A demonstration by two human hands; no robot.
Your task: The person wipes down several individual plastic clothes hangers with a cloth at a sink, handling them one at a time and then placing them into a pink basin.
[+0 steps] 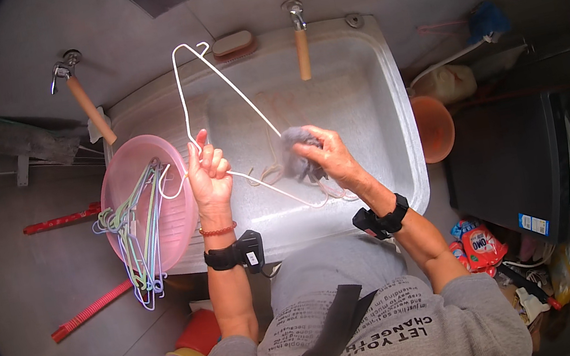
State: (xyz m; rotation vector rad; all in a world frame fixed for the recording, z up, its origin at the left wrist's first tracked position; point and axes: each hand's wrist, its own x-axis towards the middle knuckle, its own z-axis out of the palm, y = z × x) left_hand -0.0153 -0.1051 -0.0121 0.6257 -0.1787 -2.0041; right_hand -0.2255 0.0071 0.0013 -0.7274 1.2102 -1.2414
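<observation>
My left hand [212, 180] grips a white clothes hanger [238, 86] near its neck, above the ribbed side of a grey laundry sink [402, 105]. The hanger's hook curls out to the left of my wrist. In my right hand [330, 157] is a grey wadded cloth [298, 148], pressed against one long side of the hanger. Several more hangers lie in the sink basin below, partly hidden by the cloth and hand. Left of my left hand, a pink plastic basin [180, 238] carries a pile of green, blue and lilac hangers [139, 222].
Two wall taps, a left tap [61, 70] and a middle tap [295, 13], have orange hose pieces. A scrubbing brush [234, 46] sits on the sink's back rim. To the right stand an orange bucket [433, 128] and a dark appliance [509, 161], with detergent bags [480, 245] nearby.
</observation>
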